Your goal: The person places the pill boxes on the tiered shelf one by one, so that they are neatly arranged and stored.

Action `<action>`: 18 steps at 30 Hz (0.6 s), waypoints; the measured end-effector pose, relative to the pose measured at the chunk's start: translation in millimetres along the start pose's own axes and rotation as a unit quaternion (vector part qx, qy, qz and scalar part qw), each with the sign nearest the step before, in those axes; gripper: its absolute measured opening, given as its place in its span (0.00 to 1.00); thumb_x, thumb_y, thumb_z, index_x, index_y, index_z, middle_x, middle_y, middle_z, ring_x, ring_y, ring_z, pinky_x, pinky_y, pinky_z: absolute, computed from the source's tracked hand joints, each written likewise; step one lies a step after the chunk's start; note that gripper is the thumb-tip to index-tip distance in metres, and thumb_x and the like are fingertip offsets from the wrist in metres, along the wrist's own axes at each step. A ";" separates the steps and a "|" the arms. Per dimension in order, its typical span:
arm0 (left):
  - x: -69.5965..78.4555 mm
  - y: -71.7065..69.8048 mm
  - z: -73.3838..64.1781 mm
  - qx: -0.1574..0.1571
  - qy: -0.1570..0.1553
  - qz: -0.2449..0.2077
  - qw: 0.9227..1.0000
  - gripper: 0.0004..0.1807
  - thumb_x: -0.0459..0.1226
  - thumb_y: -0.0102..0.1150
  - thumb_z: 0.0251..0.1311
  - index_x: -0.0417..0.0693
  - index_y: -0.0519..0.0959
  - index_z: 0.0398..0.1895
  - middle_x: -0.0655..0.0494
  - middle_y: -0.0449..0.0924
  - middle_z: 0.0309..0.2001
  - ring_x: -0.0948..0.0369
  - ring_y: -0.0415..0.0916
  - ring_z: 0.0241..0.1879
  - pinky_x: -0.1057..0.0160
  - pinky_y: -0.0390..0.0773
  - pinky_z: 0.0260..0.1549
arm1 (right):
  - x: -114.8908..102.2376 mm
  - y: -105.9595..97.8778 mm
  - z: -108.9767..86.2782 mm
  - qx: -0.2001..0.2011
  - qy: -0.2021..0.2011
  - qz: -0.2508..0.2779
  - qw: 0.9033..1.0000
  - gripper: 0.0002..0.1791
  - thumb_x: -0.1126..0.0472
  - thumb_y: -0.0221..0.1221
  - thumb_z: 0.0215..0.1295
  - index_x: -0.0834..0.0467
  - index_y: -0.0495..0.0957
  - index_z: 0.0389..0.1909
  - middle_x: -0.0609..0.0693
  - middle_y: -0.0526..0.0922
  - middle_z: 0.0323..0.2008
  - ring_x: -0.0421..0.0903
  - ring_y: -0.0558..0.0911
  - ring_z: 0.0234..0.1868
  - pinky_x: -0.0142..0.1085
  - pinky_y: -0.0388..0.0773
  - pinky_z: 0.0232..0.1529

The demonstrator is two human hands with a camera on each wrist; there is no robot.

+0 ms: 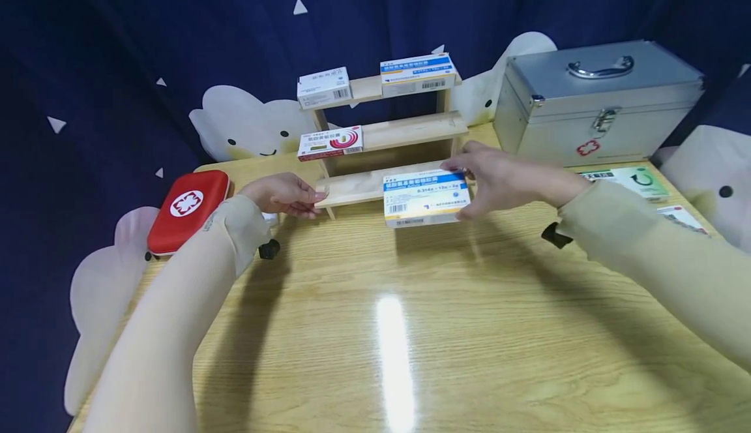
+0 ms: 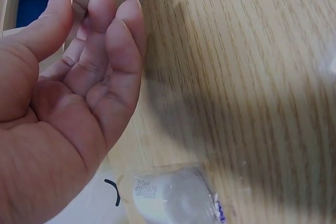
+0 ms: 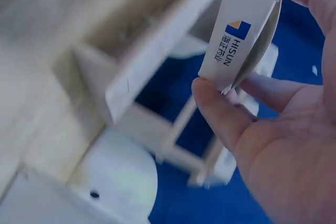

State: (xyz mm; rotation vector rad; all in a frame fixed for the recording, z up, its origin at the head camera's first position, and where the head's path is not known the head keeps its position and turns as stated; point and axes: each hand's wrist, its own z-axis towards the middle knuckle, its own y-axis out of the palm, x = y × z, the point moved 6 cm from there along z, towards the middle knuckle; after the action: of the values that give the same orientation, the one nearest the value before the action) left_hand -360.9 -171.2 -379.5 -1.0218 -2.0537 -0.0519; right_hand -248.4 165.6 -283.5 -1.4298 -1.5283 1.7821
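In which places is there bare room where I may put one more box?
The widest patch is the table in front of the wooden rack. The rack's middle tier is bare right of the red-and-white box. It is crowded around the silver case, with the green-and-white box close in front.

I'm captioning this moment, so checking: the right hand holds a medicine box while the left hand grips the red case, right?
No, not the red case: the head view shows the left hand gripping the end of the lowest wooden shelf. The right hand does hold a medicine box.
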 end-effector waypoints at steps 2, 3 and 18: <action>0.3 -0.4 -0.3 0.000 0.000 -0.005 1.000 0.19 0.43 0.56 0.71 0.32 0.75 0.48 0.46 0.84 0.41 0.59 0.81 0.37 0.56 0.78 0.52 | 7.0 -16.3 -0.8 0.011 -0.001 -0.015 1.000 0.47 0.54 0.78 0.44 0.60 0.69 0.67 0.60 0.70 0.54 0.56 0.74 0.49 0.50 0.75 0.47; 0.4 -0.7 -0.3 0.001 0.001 -0.004 1.000 0.18 0.43 0.56 0.71 0.33 0.75 0.48 0.46 0.84 0.41 0.59 0.81 0.37 0.56 0.78 0.52 | 10.8 -24.0 -0.1 0.014 0.003 -0.022 1.000 0.48 0.53 0.77 0.45 0.60 0.68 0.68 0.61 0.70 0.54 0.56 0.74 0.50 0.51 0.74 0.47; 0.8 2.1 -0.7 0.009 0.005 0.005 1.000 0.17 0.41 0.54 0.72 0.32 0.76 0.45 0.47 0.84 0.37 0.59 0.80 0.36 0.56 0.78 0.50 | 64.7 -72.5 50.9 0.005 0.043 0.006 0.999 0.53 0.46 0.74 0.52 0.62 0.60 0.74 0.61 0.70 0.58 0.55 0.72 0.55 0.46 0.69 0.52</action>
State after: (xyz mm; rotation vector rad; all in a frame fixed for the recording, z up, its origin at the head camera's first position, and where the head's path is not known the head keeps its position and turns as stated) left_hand -359.3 -169.6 -379.2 -1.0177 -2.0362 -0.0337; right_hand -340.7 216.3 -252.8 -1.4936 -1.4683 1.7094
